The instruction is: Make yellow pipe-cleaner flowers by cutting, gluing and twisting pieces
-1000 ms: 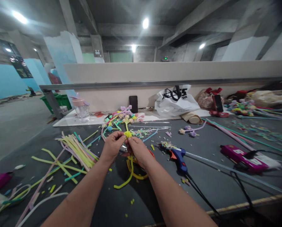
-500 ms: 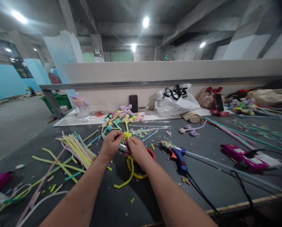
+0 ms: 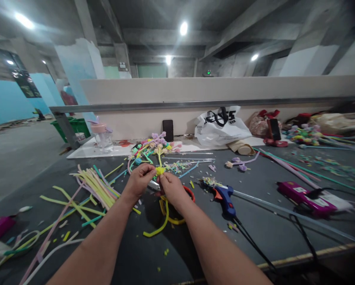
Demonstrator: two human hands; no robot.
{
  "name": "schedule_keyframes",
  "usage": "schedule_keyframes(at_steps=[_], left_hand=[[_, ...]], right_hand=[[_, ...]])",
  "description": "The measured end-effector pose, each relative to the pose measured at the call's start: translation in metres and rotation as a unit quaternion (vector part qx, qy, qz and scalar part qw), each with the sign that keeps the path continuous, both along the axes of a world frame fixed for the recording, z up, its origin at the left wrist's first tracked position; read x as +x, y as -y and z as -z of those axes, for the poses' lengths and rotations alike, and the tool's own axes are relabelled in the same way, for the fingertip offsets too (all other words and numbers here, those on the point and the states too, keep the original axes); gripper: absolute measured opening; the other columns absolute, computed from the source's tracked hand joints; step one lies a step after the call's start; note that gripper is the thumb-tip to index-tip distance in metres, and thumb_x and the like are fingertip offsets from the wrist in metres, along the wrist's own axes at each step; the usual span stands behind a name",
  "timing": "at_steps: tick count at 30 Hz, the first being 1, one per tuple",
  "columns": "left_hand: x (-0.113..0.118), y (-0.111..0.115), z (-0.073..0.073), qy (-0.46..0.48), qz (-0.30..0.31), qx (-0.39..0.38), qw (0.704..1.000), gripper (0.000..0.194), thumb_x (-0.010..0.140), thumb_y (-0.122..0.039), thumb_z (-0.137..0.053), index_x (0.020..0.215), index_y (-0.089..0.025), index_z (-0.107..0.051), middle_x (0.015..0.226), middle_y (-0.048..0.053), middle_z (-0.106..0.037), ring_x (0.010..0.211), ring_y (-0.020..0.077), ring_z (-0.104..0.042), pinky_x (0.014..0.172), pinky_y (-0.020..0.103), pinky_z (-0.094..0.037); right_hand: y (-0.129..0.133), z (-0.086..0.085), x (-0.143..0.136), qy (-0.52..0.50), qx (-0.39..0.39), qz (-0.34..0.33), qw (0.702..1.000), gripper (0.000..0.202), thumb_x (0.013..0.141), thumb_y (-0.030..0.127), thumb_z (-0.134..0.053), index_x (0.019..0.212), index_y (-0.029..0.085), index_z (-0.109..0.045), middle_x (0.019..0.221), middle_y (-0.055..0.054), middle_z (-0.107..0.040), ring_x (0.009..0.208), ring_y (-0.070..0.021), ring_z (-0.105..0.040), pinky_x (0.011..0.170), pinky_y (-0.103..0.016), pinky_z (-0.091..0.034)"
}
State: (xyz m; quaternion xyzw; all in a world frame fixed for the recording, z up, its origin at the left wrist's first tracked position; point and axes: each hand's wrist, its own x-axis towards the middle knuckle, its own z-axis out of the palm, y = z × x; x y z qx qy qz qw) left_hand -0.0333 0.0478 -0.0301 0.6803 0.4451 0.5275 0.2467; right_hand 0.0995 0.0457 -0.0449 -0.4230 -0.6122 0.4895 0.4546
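Between my fingertips is a small yellow fuzzy flower point(image 3: 160, 170), held above the middle of the table. My left hand point(image 3: 139, 181) pinches its left side. My right hand point(image 3: 172, 186) pinches it from the right. Below the right hand hangs or lies a curved yellow stem point(image 3: 159, 229); whether it joins the flower is hidden by the hand. A roll of yellow and red tape point(image 3: 177, 221) sits under my right wrist, partly covered. Behind the flower lies a pile of pastel fuzzy flowers point(image 3: 156, 144). Part of a silvery tool shows between the hands, its kind unclear.
A blue glue gun point(image 3: 225, 200) with a black cord lies to the right, near a magenta power strip point(image 3: 306, 198). Pastel fuzzy stems point(image 3: 98, 188) are heaped left. A phone point(image 3: 168, 130), a white bag point(image 3: 220, 128) and a clear cup point(image 3: 102, 136) stand along the back.
Both hands keep their pinch on the yellow flower, with only slight finger movement and a small turn of the flower. Everything else on the table stays put.
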Motion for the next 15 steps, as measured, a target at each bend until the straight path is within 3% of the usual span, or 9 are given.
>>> schedule_keyframes(at_steps=[5, 15], left_hand=[[0.0015, 0.0024, -0.004, -0.025, 0.004, 0.011, 1.0, 0.015, 0.071, -0.023, -0.055, 0.058, -0.017, -0.059, 0.061, -0.001, -0.055, 0.062, 0.0127, -0.05, 0.062, 0.023, -0.039], [0.0042, 0.0004, 0.0003, 0.028, -0.07, 0.036, 0.997, 0.016, 0.076, -0.028, -0.05, 0.07, -0.017, -0.06, 0.057, -0.003, -0.054, 0.055, 0.0109, -0.049, 0.053, 0.021, -0.039]], right_hand=[[-0.0031, 0.0024, 0.0006, 0.017, 0.007, 0.015, 1.0, 0.019, 0.077, 0.028, -0.044, 0.06, 0.02, -0.048, 0.055, 0.004, -0.038, 0.047, -0.0097, -0.039, 0.04, -0.021, -0.045], [-0.0044, 0.0005, 0.0023, 0.044, 0.049, 0.009, 0.998, 0.02, 0.08, 0.032, -0.041, 0.064, 0.022, -0.048, 0.052, 0.005, -0.038, 0.047, -0.011, -0.04, 0.043, -0.022, -0.043]])
